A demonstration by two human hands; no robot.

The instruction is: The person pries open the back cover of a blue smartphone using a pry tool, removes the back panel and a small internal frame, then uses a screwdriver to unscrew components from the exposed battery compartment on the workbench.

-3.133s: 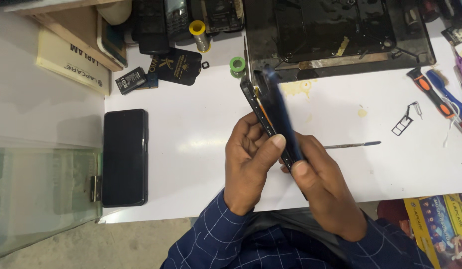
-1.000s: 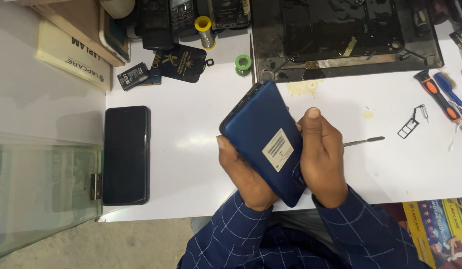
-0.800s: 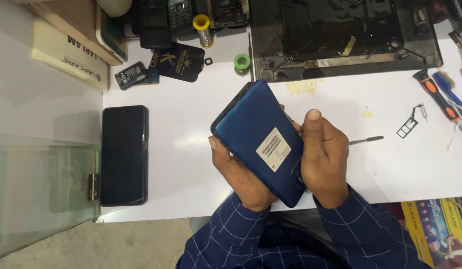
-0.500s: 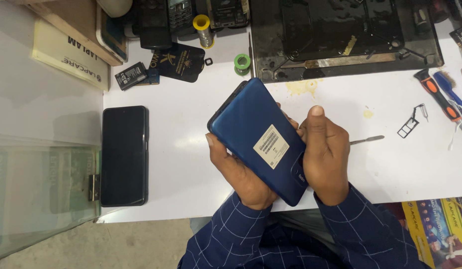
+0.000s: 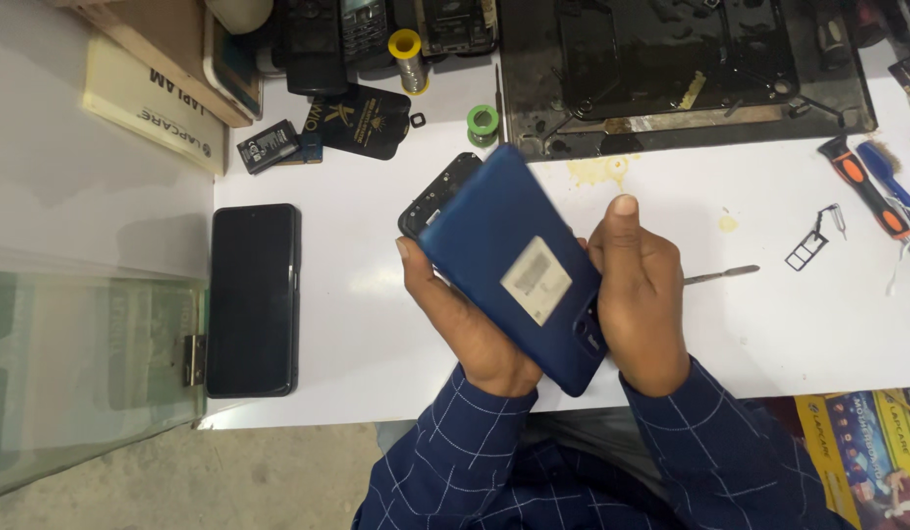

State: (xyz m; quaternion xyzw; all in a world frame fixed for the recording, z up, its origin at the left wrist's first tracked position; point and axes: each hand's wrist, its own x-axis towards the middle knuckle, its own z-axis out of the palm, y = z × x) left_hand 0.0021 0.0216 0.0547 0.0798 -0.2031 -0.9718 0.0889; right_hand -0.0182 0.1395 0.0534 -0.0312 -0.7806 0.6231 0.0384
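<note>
Now your left hand [image 5: 470, 329] and right hand [image 5: 640, 294] grip the blue back cover [image 5: 514, 265] from both sides, fingers wrapped tight, lifting it off the black phone [image 5: 437, 193] above the desk's [image 5: 376, 324] near edge.

Black phone [image 5: 254, 299], green spool [image 5: 482, 121], screwdriver [image 5: 864, 186]
</note>
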